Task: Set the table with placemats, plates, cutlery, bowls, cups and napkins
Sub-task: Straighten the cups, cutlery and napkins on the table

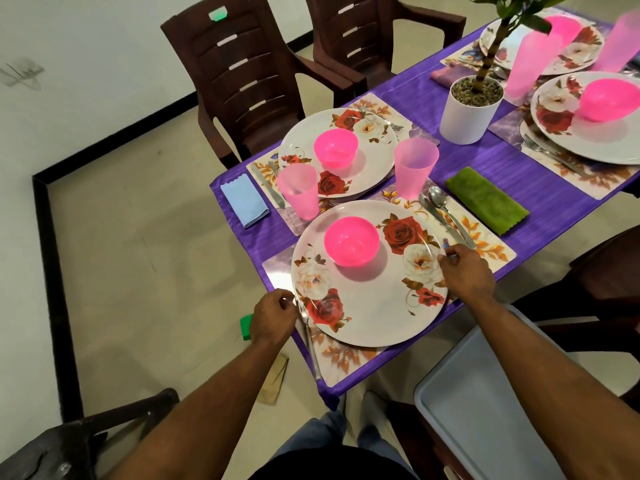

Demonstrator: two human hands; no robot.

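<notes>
Cutlery alignment is, by my judgement, the step in hand at the nearest setting. Lower left of the frame: my left hand has its fingers curled, pinching the top of a fork that lies along the placemat just beside the plate. I should square it parallel to the rim without nudging the plate or pink bowl. Right of centre: my right hand is curled at the plate's far rim; whether it grips a knife handle or the rim I cannot tell. A green napkin rests on the surface beyond.
</notes>
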